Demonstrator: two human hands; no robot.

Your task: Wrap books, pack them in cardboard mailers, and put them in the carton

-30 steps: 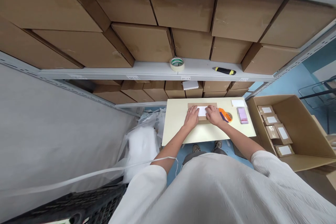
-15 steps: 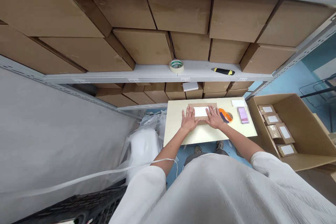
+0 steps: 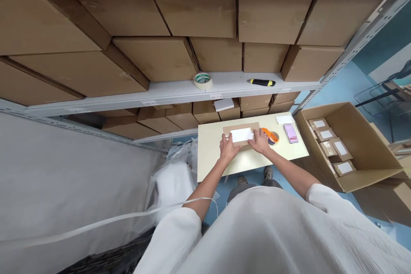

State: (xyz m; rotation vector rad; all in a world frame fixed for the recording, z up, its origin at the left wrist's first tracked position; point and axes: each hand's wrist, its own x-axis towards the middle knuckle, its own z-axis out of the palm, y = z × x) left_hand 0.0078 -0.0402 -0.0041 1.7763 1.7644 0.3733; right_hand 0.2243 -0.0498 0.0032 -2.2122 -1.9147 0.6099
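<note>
A small cardboard box point(image 3: 227, 130) with a white label point(image 3: 241, 135) on its top lies on the pale yellow table point(image 3: 208, 158). My left hand point(image 3: 228, 148) grips the box's left end, its thumb along the near side. At the right end my right hand point(image 3: 259, 142) holds the same box, fingers bent over its edge. Just right of that hand sits an orange tape dispenser point(image 3: 266, 134) with a roll of tape point(image 3: 274, 138).
Right of the table stands a large open carton point(image 3: 369, 154) with several labelled small boxes inside. A shelf point(image 3: 231, 83) in front carries boxes, a tape roll point(image 3: 203, 80) and a yellow-black cutter point(image 3: 262, 82). White plastic wrap point(image 3: 175, 180) is on the left; a white cable point(image 3: 128, 216) crosses nearby.
My hands have gone from lying flat on the box's top to gripping its two ends. More of the white label shows. The view has turned slightly to the right.
</note>
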